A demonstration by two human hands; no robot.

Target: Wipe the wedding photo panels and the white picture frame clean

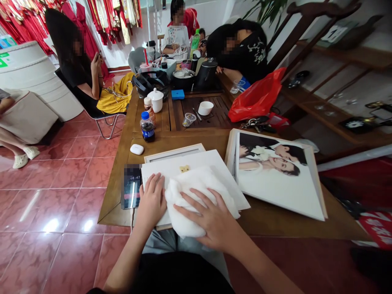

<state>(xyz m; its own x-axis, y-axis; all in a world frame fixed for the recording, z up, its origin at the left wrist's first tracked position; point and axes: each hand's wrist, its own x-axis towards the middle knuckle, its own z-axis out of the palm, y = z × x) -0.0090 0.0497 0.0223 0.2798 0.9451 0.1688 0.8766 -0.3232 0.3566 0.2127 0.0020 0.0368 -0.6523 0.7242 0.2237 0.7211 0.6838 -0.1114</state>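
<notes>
A white board (211,167) lies face down on the wooden table (275,216) in front of me, with a small gold hanger (184,168) near its far edge. A white cloth (196,192) is bunched on it. My right hand (211,218) lies on the cloth with fingers spread. My left hand (151,202) rests flat on the board's left edge, fingers together and stretched out. A framed portrait photo (278,175) lies to the right, and another frame (174,152) sticks out behind the board.
A phone (131,185) lies left of my hand, a white earbud case (136,149) and two bottles (147,126) beyond. A tea tray with cups, kettles and a red bag (257,98) fills the far table. Three people sit around it.
</notes>
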